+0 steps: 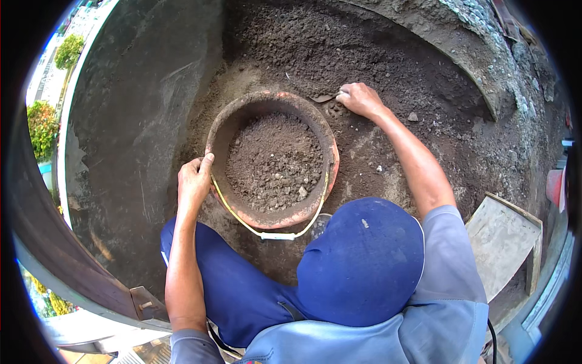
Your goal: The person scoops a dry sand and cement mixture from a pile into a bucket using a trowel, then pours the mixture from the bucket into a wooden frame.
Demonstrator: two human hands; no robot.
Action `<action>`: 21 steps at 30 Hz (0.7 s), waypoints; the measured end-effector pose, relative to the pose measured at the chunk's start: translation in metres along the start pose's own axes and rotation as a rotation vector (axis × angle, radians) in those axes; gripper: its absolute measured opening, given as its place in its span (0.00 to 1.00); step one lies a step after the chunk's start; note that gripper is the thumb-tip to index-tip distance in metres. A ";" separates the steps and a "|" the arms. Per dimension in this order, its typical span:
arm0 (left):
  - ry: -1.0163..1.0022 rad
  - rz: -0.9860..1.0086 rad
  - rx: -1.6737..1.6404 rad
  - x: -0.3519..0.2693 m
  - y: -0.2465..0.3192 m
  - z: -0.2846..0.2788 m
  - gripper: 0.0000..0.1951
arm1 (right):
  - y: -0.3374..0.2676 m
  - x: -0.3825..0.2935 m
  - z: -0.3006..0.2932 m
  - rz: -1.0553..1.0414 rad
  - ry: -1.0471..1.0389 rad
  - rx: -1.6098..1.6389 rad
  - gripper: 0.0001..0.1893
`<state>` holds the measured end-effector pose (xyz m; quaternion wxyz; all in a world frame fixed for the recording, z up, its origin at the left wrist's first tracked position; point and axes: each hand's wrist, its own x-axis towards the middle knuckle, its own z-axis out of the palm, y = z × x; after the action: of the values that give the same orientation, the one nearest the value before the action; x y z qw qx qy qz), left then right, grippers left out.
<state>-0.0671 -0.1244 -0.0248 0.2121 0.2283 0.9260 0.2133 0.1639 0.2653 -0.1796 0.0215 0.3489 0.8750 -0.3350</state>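
Between my knees stands a round orange-red bucket [270, 223], its rim and inner wall caked with dirt. Loose grey-brown soil [268, 154] with small stones lies inside it. The yellow wire handle with its white grip [278, 236] hangs down on the side towards me. My left hand [194, 176] grips the bucket's left rim, thumb on top. Beyond the bucket's right far edge, my right hand [360, 98] is closed around a tool, probably a trowel, whose thin flat blade [323, 98] lies low against the soil. Its handle is hidden in my fist.
A heap of loose soil [318, 50] spreads beyond the bucket, bordered by a curved-looking board edge [454, 59] and rubble [514, 77]. Smooth dark concrete [132, 136] lies to the left. A wooden board piece [502, 239] stands by my right side. A red container [554, 186] sits far right.
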 end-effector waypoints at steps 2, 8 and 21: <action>0.003 -0.016 0.037 0.001 0.000 -0.003 0.29 | 0.005 -0.001 -0.012 0.026 0.059 0.040 0.16; 0.002 0.010 0.084 -0.003 0.012 -0.003 0.28 | 0.040 -0.011 -0.038 0.127 0.162 0.002 0.19; 0.045 0.117 0.108 0.006 -0.003 0.001 0.29 | -0.015 -0.095 -0.098 -0.023 0.337 -0.145 0.22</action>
<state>-0.0724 -0.1229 -0.0289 0.1659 0.2883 0.9257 0.1802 0.2458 0.2597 -0.0691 -0.1042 0.3876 0.8919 -0.2082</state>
